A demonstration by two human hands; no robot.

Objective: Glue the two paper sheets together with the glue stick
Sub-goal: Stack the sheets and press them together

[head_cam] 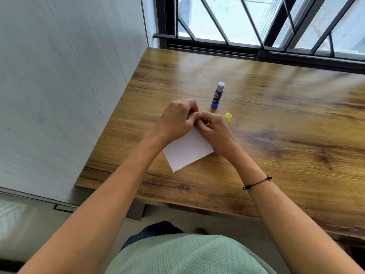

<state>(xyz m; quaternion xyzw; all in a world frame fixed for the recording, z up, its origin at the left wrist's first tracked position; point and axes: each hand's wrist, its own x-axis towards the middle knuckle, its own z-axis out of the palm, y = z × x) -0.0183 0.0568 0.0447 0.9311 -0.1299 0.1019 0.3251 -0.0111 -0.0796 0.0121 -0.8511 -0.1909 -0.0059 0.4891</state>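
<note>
The desk (256, 123) carries all task items, with the window (256, 20) along its far edge, well beyond both hands. The paper (187, 151) lies flat on the desk directly beneath the hands; only one white surface is visible, so whether two sheets are stacked there cannot be told. The left hand (175, 119) and the right hand (214, 131) meet over the far edge of the paper, fingers curled inward and fingertips touching, apparently pinching or pressing that edge. The exact grip is hidden by the knuckles.

The glue stick (217, 94) stands upright and uncapped just beyond the right hand, touched by neither hand. Its yellow cap (228, 117) lies on the desk beside the right hand. A thin black cord (256, 182) circles the right wrist.

Judged step: aligning or pressing the sheets along one edge, glue probably applied already. The next move calls for firm, even pressure across the remaining paper surface, keeping the edges aligned, then recapping the glue stick.
</note>
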